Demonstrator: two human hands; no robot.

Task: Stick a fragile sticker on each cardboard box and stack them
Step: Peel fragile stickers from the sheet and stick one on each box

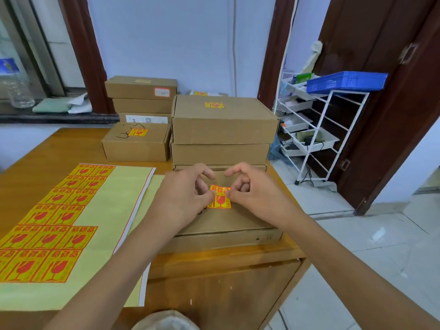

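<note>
sticker: a yellow and red fragile sticker (220, 197) lies on the top of the flat box (228, 222) nearest the person, towards the far half of the lid, between the two hands
how the sticker handles: thin, limp and tacky by the look of it; likely to crease or fold onto itself, so best held by its top corners and smoothed down from one edge
how the box handles: stiff cardboard, flat and shallow, probably light; for stacking, take it by its two short sides with both hands
left hand: the left hand (188, 194) has its thumb and forefinger pinched at the sticker's upper left edge, other fingers curled above
right hand: the right hand (247, 191) pinches the upper right edge in the same way, forefinger arched over
arms: both forearms reach forward from the near edge, wrists converging over the box
sheet: a sticker sheet (59, 222) lies flat on the table (214, 263) to the left, partly used
stack: labelled boxes (223, 120) are piled just behind the near box, with a smaller labelled box (137, 145) to their left
</note>
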